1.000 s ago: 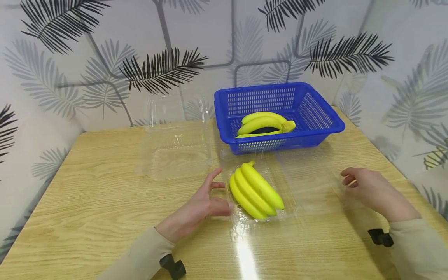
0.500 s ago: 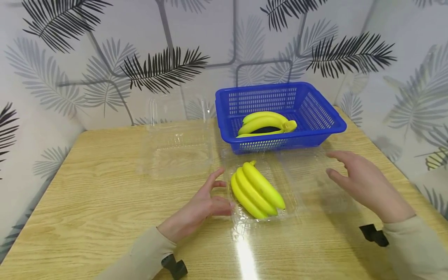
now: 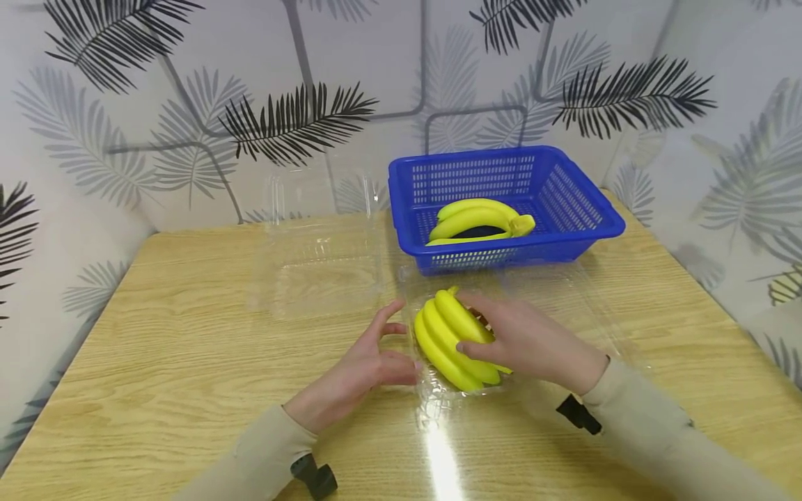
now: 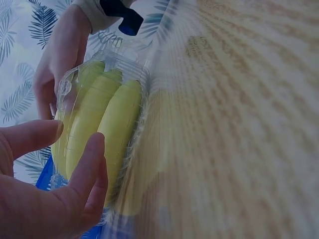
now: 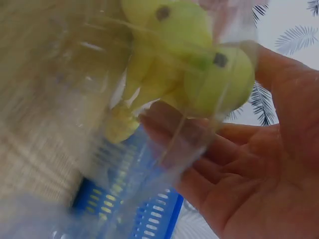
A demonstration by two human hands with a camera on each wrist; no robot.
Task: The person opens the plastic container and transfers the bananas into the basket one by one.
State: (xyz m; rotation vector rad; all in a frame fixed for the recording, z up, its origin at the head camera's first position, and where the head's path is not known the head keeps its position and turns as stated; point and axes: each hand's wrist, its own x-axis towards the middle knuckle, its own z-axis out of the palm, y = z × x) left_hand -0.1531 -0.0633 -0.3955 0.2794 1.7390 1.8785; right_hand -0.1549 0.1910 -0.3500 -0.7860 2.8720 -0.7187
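Note:
A bunch of yellow bananas (image 3: pixel 446 339) lies in the base of a clear plastic clamshell box (image 3: pixel 432 398), its stem pointing away from me. To the right spreads the box's lid (image 3: pixel 554 296), folded open. My left hand (image 3: pixel 357 369) is at the base's left side, fingers spread and extended; in the left wrist view its fingertips are at the clear wall. My right hand (image 3: pixel 539 341) grips the bunch from the right, thumb over the top and fingers round the far side. Clear plastic blurs part of these fingers in the right wrist view.
Behind the box stands a blue plastic basket (image 3: pixel 589 233) holding another bunch of bananas (image 3: pixel 471 221). A second clear clamshell (image 3: pixel 324 289) stands open to the left, lid up near the patterned wall (image 3: pixel 376 62). The wooden table (image 3: pixel 188 348) lies under everything.
My right hand has swept left from beyond the open lid onto the bananas and curled over them. The left hand and the box keep their places.

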